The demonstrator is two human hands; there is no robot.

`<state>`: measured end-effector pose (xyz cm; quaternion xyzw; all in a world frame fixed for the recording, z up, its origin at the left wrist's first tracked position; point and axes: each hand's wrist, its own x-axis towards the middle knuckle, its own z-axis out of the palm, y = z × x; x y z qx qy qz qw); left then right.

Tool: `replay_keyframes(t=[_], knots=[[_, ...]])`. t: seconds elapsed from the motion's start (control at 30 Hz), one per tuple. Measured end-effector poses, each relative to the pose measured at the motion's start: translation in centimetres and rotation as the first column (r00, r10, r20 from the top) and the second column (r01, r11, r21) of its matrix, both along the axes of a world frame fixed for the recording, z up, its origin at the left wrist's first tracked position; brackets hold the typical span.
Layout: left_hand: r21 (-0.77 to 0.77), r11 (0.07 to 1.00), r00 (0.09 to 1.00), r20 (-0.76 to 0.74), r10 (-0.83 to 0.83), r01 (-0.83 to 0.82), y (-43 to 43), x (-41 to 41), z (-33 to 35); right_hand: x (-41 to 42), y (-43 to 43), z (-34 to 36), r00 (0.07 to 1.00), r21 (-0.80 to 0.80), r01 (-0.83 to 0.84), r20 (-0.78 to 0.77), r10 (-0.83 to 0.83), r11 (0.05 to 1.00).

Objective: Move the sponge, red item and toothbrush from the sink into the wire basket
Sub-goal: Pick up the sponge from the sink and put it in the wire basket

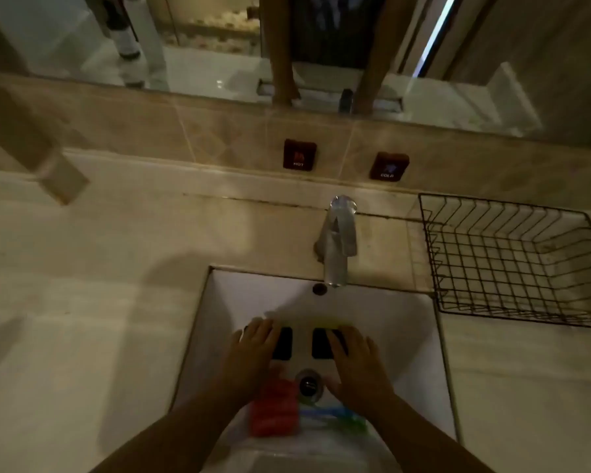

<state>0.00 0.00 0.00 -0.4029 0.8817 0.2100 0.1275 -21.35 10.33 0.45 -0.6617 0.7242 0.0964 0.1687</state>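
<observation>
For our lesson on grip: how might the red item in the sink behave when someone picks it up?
The red item looks ribbed and blocky, so it probably will not roll. It lies in the white sink near the drain, so it may be wet and slippery. The blur hides whether it is stiff or soft.

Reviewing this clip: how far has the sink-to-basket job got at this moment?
Nothing looks done: the wire basket holds nothing. Both hands, left hand and right hand, are spread over the sponge in the sink, not lifting it. The red item and toothbrush still lie by the drain. All three remain.
</observation>
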Motion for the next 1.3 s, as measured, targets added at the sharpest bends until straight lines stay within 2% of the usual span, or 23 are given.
replay_keyframes(t=[0.1, 0.23, 0.37, 0.43, 0.57, 0.7, 0.97, 1.17, 1.3], knots=[[-0.025, 0.999, 0.998, -0.041, 0.043, -0.045, -0.6, -0.5, -1.8, -0.1, -0.8, -2.3, 0.999, -0.014, 0.042, 0.01, -0.042, 0.999], [0.029, 0.999, 1.0, 0.006, 0.021, -0.021, -1.0, -0.5, -5.1, 0.0, -1.6, -5.0, 0.998, -0.015, 0.058, 0.034, -0.057, 0.998], [0.0, 1.0, 0.999, 0.043, -0.015, 0.015, -1.4, -0.7, -6.9, 0.2, -2.3, -6.9, 0.99, -0.052, 0.129, 0.06, -0.126, 0.99], [-0.005, 1.0, 1.0, 0.008, 0.016, -0.016, -1.5, -0.9, -7.4, 0.2, -2.3, -7.2, 0.985, -0.068, 0.147, 0.098, -0.14, 0.987], [0.035, 0.998, 0.998, 0.045, 0.042, -0.044, -2.2, -1.8, -7.1, -0.3, -2.6, -5.9, 0.978, -0.063, 0.155, 0.154, -0.143, 0.986], [0.041, 0.999, 0.999, -0.005, 0.034, -0.034, -2.6, -2.2, -4.8, -0.8, -3.1, -3.2, 0.974, -0.112, 0.154, 0.183, -0.132, 0.982], [-0.111, 0.992, 0.977, -0.198, -0.077, 0.055, -1.8, -3.4, 2.9, -2.6, -1.0, 4.6, 0.983, -0.255, 0.119, 0.168, -0.077, 0.96], [-0.206, 0.973, 0.945, -0.282, -0.165, 0.108, -0.4, -5.1, 9.0, -4.2, 1.7, 10.2, 0.969, -0.337, 0.18, 0.222, -0.107, 0.924], [-0.279, 0.948, 0.91, -0.333, -0.245, 0.153, 0.9, -6.9, 12.0, -6.1, 3.2, 13.3, 0.974, -0.411, 0.156, 0.217, -0.07, 0.898]])
